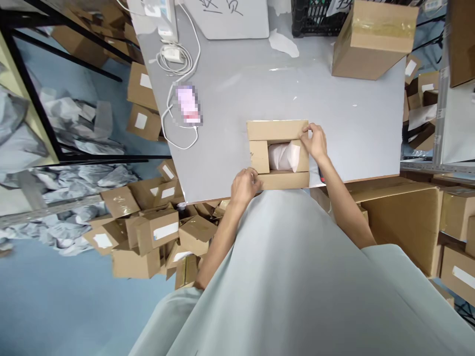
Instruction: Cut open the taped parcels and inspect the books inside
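Observation:
A small cardboard box lies at the table's front edge, right before my body. Its flaps are partly folded in, leaving an opening in the middle. Through that opening shows a bundle in pale pinkish-white wrapping. My left hand grips the box's near left corner with bent fingers. At the far right corner, my right hand pinches the edge of a flap between thumb and fingers. A small dark and red thing peeks out beside my right wrist, too hidden to name.
A phone with a white cable lies on the grey table, below a power strip. A taped carton and black crate stand at the back right. Boxes are heaped left; a large open carton sits right.

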The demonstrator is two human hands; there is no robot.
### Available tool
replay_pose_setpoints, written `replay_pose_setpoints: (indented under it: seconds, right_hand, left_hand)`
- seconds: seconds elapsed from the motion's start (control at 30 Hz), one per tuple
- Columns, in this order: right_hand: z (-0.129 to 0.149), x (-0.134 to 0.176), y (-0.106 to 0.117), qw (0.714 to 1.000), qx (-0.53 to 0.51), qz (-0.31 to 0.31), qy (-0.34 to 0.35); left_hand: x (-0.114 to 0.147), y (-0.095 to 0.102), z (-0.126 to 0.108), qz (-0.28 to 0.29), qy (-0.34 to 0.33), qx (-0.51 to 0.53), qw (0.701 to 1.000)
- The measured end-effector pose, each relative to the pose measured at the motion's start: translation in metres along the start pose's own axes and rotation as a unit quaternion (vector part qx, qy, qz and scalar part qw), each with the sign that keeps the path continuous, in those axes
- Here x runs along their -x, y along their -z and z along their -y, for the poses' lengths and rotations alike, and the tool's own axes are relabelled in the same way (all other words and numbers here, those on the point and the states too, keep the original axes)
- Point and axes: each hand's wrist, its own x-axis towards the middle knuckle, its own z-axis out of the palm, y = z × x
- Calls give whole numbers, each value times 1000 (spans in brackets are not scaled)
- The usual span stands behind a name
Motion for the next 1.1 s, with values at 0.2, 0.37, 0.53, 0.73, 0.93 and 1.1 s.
replay_pose_setpoints:
  seconds: [0.2, 0.37, 0.53, 0.73, 0.93, 1.1]
  right_hand:
    - [-3, 73, 5, 998, 37, -44, 20]
    - [-1, 115, 4, 998, 60, -10, -2]
    - [16, 121, 2, 994, 101, -21, 23]
    - [37, 107, -17, 990, 126, 8, 60]
    - [45, 95, -29, 988, 141, 24, 64]
    - [36, 104, -3, 985, 144, 13, 95]
  left_hand:
    - [-20, -4, -53, 20, -96, -92, 991]
    - [-32, -7, -83, 107, -56, -238, 964]
    - [-15, 17, -79, 66, -64, -228, 969]
    - [1, 40, -63, 10, -34, -165, 986]
    - [3, 52, -35, -58, 7, -123, 991]
    - [2, 53, -20, -84, 20, -112, 990]
